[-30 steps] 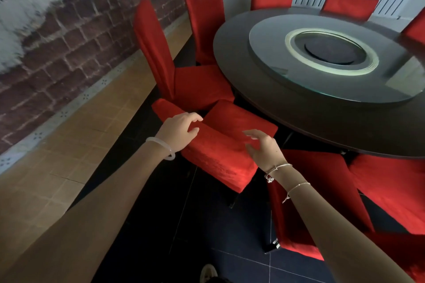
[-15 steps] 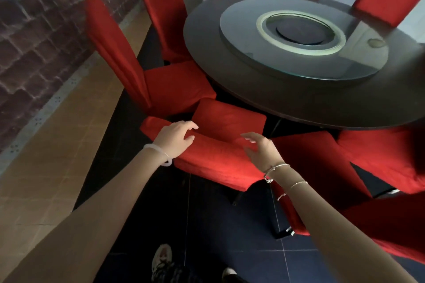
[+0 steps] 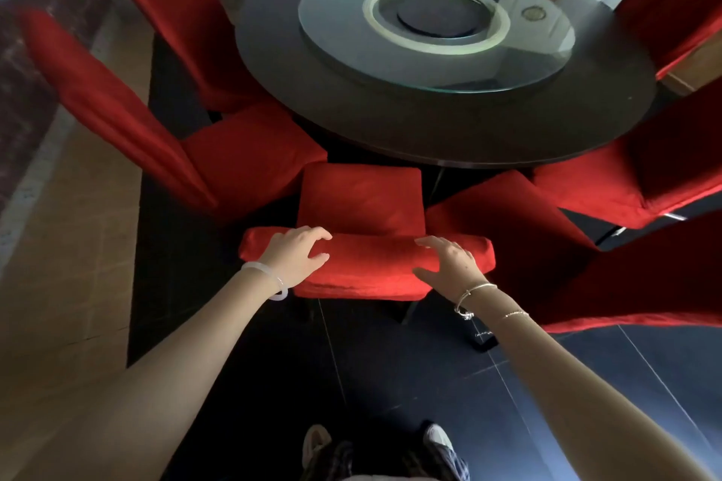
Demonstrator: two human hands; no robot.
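Observation:
A red-covered chair [image 3: 361, 199] stands in front of me, its seat pointing at the round dark table [image 3: 351, 121]. My left hand [image 3: 295, 256] curls over the left part of the chair back's padded top [image 3: 371, 258], fingers on the far side and thumb on the near face. My right hand [image 3: 449, 264] lies on the right part of the same top edge, with its fingers spread and nearly straight. A white bangle is on my left wrist and thin bracelets are on my right.
Several more red chairs ring the table, one close on the left [image 3: 242, 164] and one close on the right [image 3: 504, 215]. A glass turntable [image 3: 437, 19] sits on the table. My feet [image 3: 375, 449] stand on dark floor tiles, and a brick-pattern wall [image 3: 31, 70] runs along the left.
My view has swung round behind the chair and tipped down. Both hands have come from reaching towards the chair back to lying on its top edge.

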